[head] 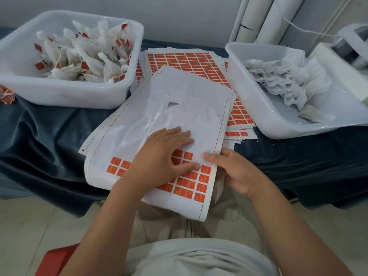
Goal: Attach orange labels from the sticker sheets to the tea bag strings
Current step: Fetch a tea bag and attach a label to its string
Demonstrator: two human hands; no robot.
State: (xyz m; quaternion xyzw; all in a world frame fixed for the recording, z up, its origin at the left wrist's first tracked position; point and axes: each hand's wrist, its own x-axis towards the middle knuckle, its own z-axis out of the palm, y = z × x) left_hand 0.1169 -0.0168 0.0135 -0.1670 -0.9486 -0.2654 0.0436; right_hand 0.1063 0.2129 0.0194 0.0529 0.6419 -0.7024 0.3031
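Sticker sheet (175, 108), one; left hand (159, 162), right hand (237, 174) touching.

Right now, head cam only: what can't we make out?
Head view:
- Print on the orange labels: too small and blurred.
- Labels beneath the left hand: covered by it.
- Right hand fingers: tucked under the edge of the top sheet, which it grips.
- Right tub: far corner cut off by the frame's right edge.
- Orange pile: cut by the left edge.

Left grip (162, 159) flat, fingers spread, palm down; right grip (236, 173) pinching sticker sheet (185, 108) edge
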